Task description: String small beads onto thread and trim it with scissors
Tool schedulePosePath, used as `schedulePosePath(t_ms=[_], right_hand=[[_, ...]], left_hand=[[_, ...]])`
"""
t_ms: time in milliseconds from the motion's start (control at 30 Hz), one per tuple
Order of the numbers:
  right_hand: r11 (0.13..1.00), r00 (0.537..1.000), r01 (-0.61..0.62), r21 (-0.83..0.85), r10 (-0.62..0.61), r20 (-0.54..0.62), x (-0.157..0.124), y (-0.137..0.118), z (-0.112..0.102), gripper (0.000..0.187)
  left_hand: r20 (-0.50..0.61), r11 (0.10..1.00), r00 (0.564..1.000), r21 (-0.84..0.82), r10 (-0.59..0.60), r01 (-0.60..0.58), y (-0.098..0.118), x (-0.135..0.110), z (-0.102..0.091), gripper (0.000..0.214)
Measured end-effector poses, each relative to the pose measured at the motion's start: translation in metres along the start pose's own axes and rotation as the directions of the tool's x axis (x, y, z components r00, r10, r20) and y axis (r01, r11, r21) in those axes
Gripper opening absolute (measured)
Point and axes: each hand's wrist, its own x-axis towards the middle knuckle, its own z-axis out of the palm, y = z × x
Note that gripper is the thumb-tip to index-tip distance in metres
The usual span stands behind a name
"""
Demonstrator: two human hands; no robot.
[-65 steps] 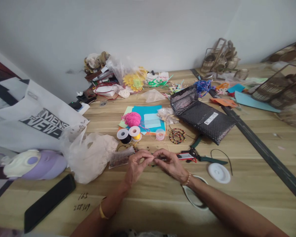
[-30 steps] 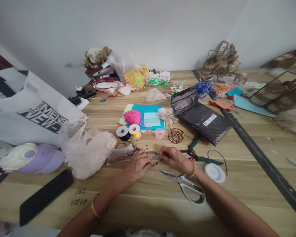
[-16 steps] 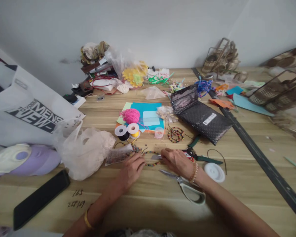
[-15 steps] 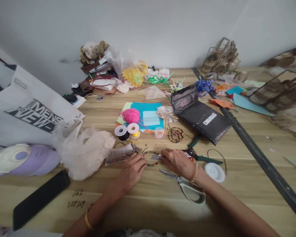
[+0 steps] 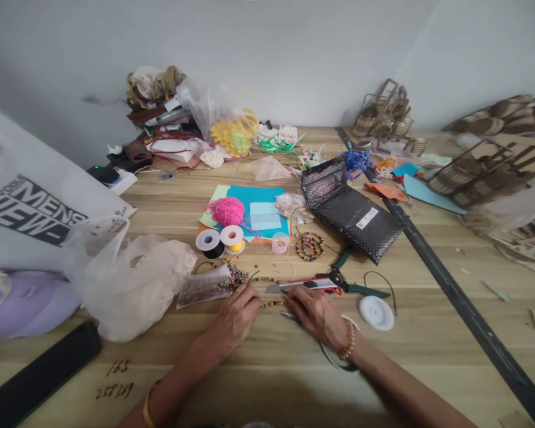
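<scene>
Both hands rest low on the wooden table, close together. My left hand is curled, its fingertips pinching one end of a short strand of coloured beads. My right hand is curled too, its fingertips at the strand's other end. Under my right wrist lie scissors with white handles, mostly hidden. A clear packet of beads with spilled beads lies just left of my left hand. A utility knife and green-handled pliers lie just beyond my right hand.
Thread spools, pink yarn, coloured paper, finished bead rings, a white lid and a black mailer bag lie ahead. A plastic bag and a black phone sit left. Woven baskets stand right.
The hands came down from just above the table and moved nearer me, still on the bead strand. My right wrist now covers the scissors. The view shifted right.
</scene>
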Motion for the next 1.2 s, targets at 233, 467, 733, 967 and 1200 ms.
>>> schedulePosePath(t_ms=[233,467,733,967,1200], right_hand=[[0.996,0.996,0.056,0.075,-0.05,-0.074,-0.001,0.001,0.005,0.019],[0.983,0.998,0.06,0.173,-0.054,-0.041,0.0,0.007,0.003,0.02],[0.981,1.0,0.028,0.194,-0.03,0.007,0.001,0.006,0.0,0.02],[0.977,0.999,-0.002,0.215,-0.007,0.039,0.001,0.006,-0.002,0.021],[0.976,0.999,0.002,0.218,-0.01,0.038,0.001,0.005,-0.003,0.021]], left_hand=[[0.016,0.994,0.999,-0.101,-0.048,0.05,-0.002,-0.002,-0.002,0.02],[0.057,0.999,0.998,-0.041,0.031,-0.029,0.019,0.002,-0.01,0.021],[0.306,0.981,0.95,0.159,0.059,-0.112,0.032,-0.006,-0.004,0.045],[0.321,0.964,0.943,0.21,0.086,-0.16,0.034,-0.01,0.007,0.049],[0.265,0.947,0.958,0.266,0.106,-0.179,0.03,-0.012,0.006,0.044]])
